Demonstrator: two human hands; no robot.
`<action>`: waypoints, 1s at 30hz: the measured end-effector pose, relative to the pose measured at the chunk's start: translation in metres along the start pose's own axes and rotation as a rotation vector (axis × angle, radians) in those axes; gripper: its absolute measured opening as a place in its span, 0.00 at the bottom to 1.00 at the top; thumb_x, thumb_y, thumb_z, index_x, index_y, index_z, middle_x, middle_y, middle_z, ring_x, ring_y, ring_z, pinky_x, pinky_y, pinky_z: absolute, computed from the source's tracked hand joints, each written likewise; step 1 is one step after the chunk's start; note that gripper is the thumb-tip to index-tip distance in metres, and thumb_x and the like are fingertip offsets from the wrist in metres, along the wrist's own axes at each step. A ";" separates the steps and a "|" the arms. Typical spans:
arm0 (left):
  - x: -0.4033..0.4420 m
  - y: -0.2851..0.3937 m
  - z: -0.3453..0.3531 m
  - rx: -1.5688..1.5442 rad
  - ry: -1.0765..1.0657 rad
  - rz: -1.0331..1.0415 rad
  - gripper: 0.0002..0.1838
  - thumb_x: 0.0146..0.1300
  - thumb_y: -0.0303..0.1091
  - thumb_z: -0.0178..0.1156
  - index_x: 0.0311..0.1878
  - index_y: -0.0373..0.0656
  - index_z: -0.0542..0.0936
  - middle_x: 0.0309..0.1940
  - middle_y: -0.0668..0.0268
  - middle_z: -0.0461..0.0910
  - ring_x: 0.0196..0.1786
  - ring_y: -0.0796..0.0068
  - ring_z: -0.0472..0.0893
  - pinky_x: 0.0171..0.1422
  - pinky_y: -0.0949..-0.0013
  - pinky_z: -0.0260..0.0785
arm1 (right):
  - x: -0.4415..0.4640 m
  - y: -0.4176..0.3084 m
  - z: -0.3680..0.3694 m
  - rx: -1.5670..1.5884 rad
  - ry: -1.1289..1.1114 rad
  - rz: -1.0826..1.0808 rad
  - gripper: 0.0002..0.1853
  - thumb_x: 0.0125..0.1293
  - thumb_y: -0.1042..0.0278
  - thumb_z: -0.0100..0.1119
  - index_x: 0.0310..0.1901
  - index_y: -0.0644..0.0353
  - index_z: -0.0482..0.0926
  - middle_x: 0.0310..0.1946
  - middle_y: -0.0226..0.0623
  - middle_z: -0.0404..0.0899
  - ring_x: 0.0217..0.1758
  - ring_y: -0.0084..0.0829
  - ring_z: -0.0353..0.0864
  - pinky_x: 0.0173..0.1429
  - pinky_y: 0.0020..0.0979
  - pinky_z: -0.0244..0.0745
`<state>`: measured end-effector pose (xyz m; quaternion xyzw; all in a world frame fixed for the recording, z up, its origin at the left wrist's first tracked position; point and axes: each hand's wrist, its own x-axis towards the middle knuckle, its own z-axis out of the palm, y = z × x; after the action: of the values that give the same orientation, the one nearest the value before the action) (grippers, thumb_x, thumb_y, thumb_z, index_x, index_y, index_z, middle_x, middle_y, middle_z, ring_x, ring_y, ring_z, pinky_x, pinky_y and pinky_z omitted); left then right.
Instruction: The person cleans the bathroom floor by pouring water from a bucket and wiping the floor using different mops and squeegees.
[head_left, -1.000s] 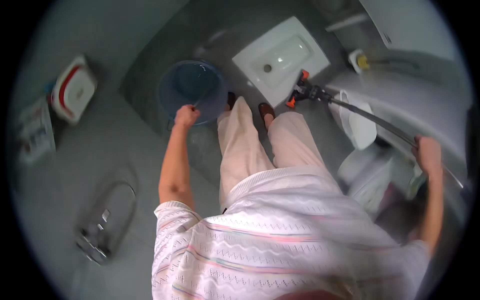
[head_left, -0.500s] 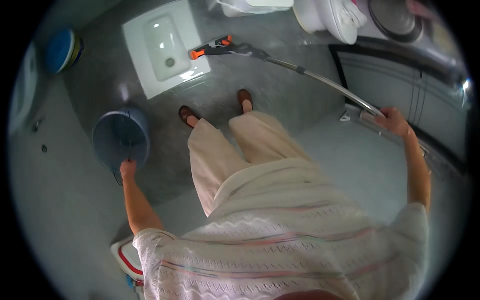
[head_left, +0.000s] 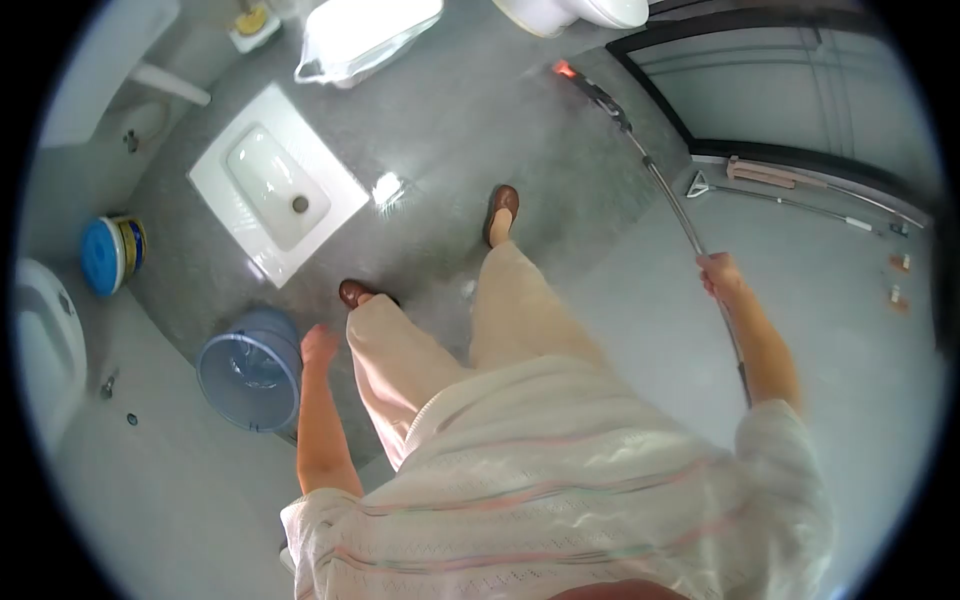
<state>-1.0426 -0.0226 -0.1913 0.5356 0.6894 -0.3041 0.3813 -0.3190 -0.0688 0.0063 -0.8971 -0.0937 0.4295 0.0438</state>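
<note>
My right hand (head_left: 724, 276) is closed around the metal pole of a mop (head_left: 677, 212). The mop's dark head with an orange end (head_left: 565, 70) rests on the grey floor at the upper right. At the right side of a blue bucket (head_left: 248, 380), my left hand (head_left: 319, 345) has its fingers curled beside the rim; what lies in them is hidden. The bucket is tilted, its mouth facing me. Above it, a white squat toilet (head_left: 345, 195) is set in the floor.
A blue-lidded tub (head_left: 101, 257) stands at the left wall, above a white basin (head_left: 50, 345). A white container (head_left: 365, 35) and a white toilet base (head_left: 540, 15) are at the top. A dark-framed glass panel (head_left: 760, 90) and a squeegee (head_left: 780, 200) lie at the right.
The view has turned. The mop head has moved away from the squat toilet to the right over the floor. My left hand has shifted from the bucket's near edge to its right side.
</note>
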 end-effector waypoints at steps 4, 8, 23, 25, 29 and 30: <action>-0.003 0.183 -0.039 -0.313 -0.095 0.275 0.20 0.51 0.42 0.58 0.48 0.46 0.76 0.40 0.59 0.79 0.44 0.64 0.78 0.49 0.67 0.68 | 0.154 -0.008 0.041 0.359 -0.042 0.048 0.14 0.53 0.70 0.54 0.14 0.64 0.65 0.10 0.38 0.66 0.09 0.29 0.63 0.10 0.32 0.57; -0.042 0.399 -0.062 -0.714 -0.466 0.604 0.25 0.58 0.37 0.56 0.58 0.40 0.66 0.37 0.66 0.76 0.37 0.79 0.75 0.38 0.75 0.70 | 0.260 -0.070 0.086 0.377 -0.043 0.024 0.07 0.51 0.77 0.51 0.17 0.66 0.71 0.11 0.36 0.65 0.12 0.28 0.65 0.15 0.33 0.57; -0.105 0.588 -0.157 -1.305 -0.876 0.240 0.10 0.56 0.30 0.53 0.41 0.39 0.69 0.20 0.66 0.70 0.14 0.78 0.68 0.15 0.76 0.58 | 0.241 -0.226 0.121 0.945 -0.476 0.010 0.04 0.51 0.76 0.48 0.21 0.62 0.67 0.15 0.35 0.66 0.17 0.32 0.68 0.22 0.33 0.67; -0.104 0.579 -0.161 -1.350 -0.862 0.200 0.09 0.55 0.30 0.53 0.39 0.39 0.70 0.19 0.67 0.69 0.14 0.78 0.68 0.16 0.76 0.59 | 0.233 -0.232 0.128 0.848 -0.489 0.039 0.02 0.50 0.77 0.47 0.23 0.63 0.68 0.16 0.37 0.66 0.18 0.33 0.70 0.21 0.33 0.66; -0.114 0.501 -0.158 -1.283 -0.830 0.193 0.19 0.56 0.31 0.51 0.51 0.36 0.66 0.21 0.65 0.70 0.14 0.77 0.68 0.17 0.76 0.58 | 0.209 -0.226 0.181 0.739 -0.461 0.075 0.01 0.51 0.77 0.47 0.24 0.63 0.68 0.17 0.38 0.67 0.18 0.33 0.71 0.19 0.34 0.65; -0.128 0.471 -0.162 -1.249 -0.819 0.194 0.21 0.55 0.31 0.51 0.53 0.35 0.65 0.21 0.65 0.70 0.15 0.76 0.68 0.17 0.75 0.58 | 0.205 -0.222 0.201 0.699 -0.452 0.083 0.01 0.51 0.77 0.47 0.24 0.63 0.68 0.17 0.38 0.67 0.18 0.33 0.72 0.18 0.35 0.65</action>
<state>-0.6008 0.1604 -0.0021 0.1221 0.4865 0.0036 0.8651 -0.3787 0.1906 -0.2401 -0.7144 0.0866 0.6230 0.3065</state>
